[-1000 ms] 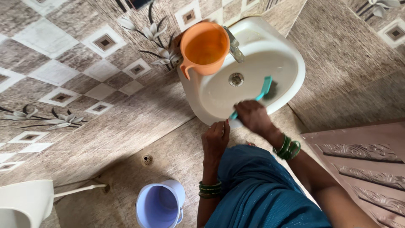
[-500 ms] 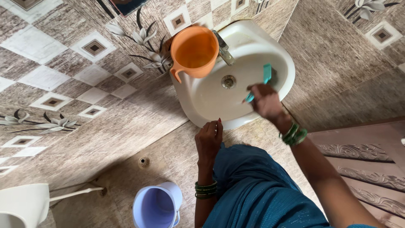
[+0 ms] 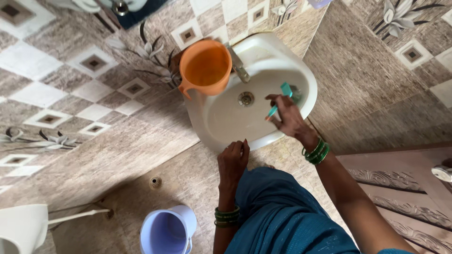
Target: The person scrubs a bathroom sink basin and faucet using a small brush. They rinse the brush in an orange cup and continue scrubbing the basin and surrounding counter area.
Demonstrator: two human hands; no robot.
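Note:
My right hand (image 3: 289, 120) grips the handle of a teal scrub brush (image 3: 281, 96), whose bristle head rests against the right inner wall of a white wash basin (image 3: 226, 124). My left hand (image 3: 233, 162) hangs just below the basin's front rim, fingers curled, holding nothing that I can see. An orange mug (image 3: 205, 66) sits on the basin's left edge beside the metal tap (image 3: 239, 68). The drain (image 3: 245, 99) lies in the middle of the bowl. Green bangles circle both wrists.
A lilac bucket (image 3: 165, 233) stands on the floor below my left arm. A white toilet rim (image 3: 21, 226) shows at the bottom left, a floor drain (image 3: 155, 182) lies near it. A carved brown door (image 3: 405, 188) fills the right side.
My right hand has lifted from the basin's front rim into the bowl, carrying the brush up along the right wall. The left hand has stayed under the rim. The view has shifted slightly.

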